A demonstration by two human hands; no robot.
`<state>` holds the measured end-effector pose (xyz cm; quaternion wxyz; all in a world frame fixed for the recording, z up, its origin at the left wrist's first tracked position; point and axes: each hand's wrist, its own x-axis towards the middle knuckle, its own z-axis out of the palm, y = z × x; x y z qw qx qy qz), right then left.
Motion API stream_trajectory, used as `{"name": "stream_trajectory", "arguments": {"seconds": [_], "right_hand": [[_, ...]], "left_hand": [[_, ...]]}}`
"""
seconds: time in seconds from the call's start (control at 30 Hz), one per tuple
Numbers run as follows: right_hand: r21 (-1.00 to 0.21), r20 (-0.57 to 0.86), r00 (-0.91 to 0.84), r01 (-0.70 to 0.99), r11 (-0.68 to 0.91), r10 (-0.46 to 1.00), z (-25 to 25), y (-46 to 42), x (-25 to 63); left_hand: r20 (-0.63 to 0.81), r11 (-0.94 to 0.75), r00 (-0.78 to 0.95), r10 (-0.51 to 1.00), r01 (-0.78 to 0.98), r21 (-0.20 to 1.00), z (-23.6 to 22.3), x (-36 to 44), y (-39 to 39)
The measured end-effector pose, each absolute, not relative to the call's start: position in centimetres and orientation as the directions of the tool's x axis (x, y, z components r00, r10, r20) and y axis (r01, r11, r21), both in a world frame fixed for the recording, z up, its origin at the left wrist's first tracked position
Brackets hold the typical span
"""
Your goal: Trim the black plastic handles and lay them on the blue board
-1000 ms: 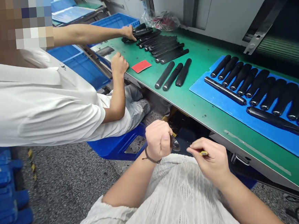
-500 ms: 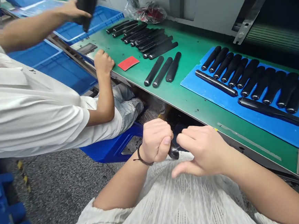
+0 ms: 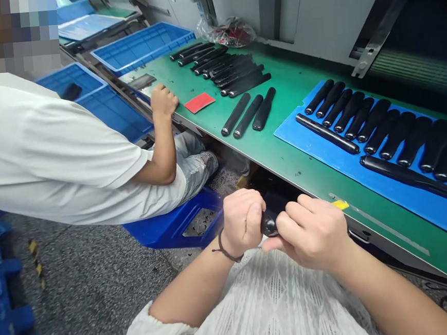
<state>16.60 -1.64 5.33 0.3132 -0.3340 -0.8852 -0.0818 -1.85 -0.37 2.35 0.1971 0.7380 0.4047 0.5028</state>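
Observation:
My left hand (image 3: 245, 220), with a dark cord on its wrist, is closed round a black handle-shaped piece (image 3: 269, 225). Only the piece's rounded glossy end shows; the rest is hidden in the fist. My right hand (image 3: 311, 227) is curled against that end, its thumb below it. A yellow end (image 3: 340, 204) sticks out past the right knuckles, apparently from something small in that hand; its kind is hidden. Both hands are above my lap, by the table's front edge.
On the green table (image 3: 284, 152), similar black pieces (image 3: 390, 123) lie in a row on a blue sheet (image 3: 415, 199), others (image 3: 235, 71) further left. A red card (image 3: 200, 103) lies near a co-worker's hand (image 3: 164, 100). Blue crates (image 3: 144, 44) stand beyond; a blue stool (image 3: 166, 229) is below.
My right hand has closed in on the black piece's end, and more of the yellow end shows. The co-worker's raised arm has dropped; a black piece is now seen over the near crate.

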Motion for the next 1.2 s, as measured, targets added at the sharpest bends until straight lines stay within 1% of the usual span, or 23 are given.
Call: {"name": "stream_trajectory", "arguments": {"seconds": [0.1,0.17,0.23,0.27,0.33,0.4,0.47,0.5,0.53,0.6,0.67,0.7,0.87,0.97,1.03,1.1,1.2], "right_hand": [[-0.007,0.670,-0.507,0.727,0.687,0.543,4.7,-1.9,16.6],[0.028,0.695,-0.480,0.762,0.647,0.536,4.2,-1.9,16.6],[0.025,0.701,-0.476,0.761,0.648,0.532,3.7,-1.7,16.7],[-0.007,0.703,-0.472,0.744,0.668,0.533,3.5,-1.6,16.8],[-0.136,0.702,-0.451,0.675,0.726,0.551,3.3,-1.5,17.1],[-0.296,0.675,-0.424,0.593,0.749,0.603,3.2,-1.4,17.7],[-0.400,0.620,-0.409,0.570,0.718,0.670,3.5,-1.4,18.5],[-0.424,0.589,-0.406,0.581,0.695,0.699,3.7,-1.3,18.9],[-0.434,0.563,-0.405,0.597,0.675,0.720,4.0,-1.3,19.4],[-0.433,0.528,-0.417,0.616,0.658,0.739,4.7,-1.2,19.9],[-0.432,0.503,-0.444,0.613,0.661,0.741,5.6,-1.0,20.1],[-0.431,0.491,-0.459,0.611,0.664,0.740,6.0,-0.8,20.1],[-0.471,0.414,-0.519,0.581,0.664,0.747,7.7,-0.1,19.5],[-0.450,0.430,-0.530,0.576,0.682,0.731,8.0,0.0,19.4],[-0.378,0.476,-0.521,0.606,0.700,0.708,7.8,-0.1,19.4],[-0.274,0.538,-0.508,0.649,0.709,0.673,7.5,-0.2,19.3],[-0.131,0.627,-0.467,0.726,0.675,0.624,6.6,-0.5,18.9]], "left_hand": [[0.450,-0.439,0.065,0.891,0.379,0.815,2.4,-0.8,-1.3],[0.282,-0.279,0.036,0.959,0.309,0.909,2.3,-0.2,-1.6],[0.096,-0.107,0.066,0.993,0.191,0.976,2.0,0.1,-1.7],[0.026,-0.038,0.107,0.994,0.118,0.992,1.8,0.1,-1.7],[-0.068,0.077,0.231,0.971,-0.032,0.997,1.4,0.0,-1.5],[-0.120,0.183,0.347,0.930,-0.157,0.970,1.1,-0.4,-1.3],[-0.136,0.237,0.398,0.907,-0.218,0.947,1.0,-0.7,-1.3],[-0.117,0.210,0.389,0.914,-0.207,0.955,1.1,-0.8,-1.3],[-0.072,0.141,0.369,0.927,-0.164,0.976,1.3,-0.9,-1.4],[0.063,-0.062,0.338,0.939,-0.013,0.998,1.8,-1.0,-1.6],[0.179,-0.231,0.355,0.917,0.110,0.967,2.3,-1.0,-1.9],[0.210,-0.276,0.376,0.902,0.130,0.952,2.5,-1.0,-2.0],[0.226,-0.297,0.465,0.856,0.083,0.951,3.0,-1.0,-2.3],[0.254,-0.326,0.465,0.848,0.081,0.942,3.0,-1.1,-2.4],[0.265,-0.336,0.448,0.854,0.087,0.938,3.0,-1.0,-2.4],[0.259,-0.324,0.411,0.874,0.096,0.941,3.0,-0.7,-2.5],[0.204,-0.239,0.323,0.924,0.074,0.968,3.2,0.3,-2.5]]}}
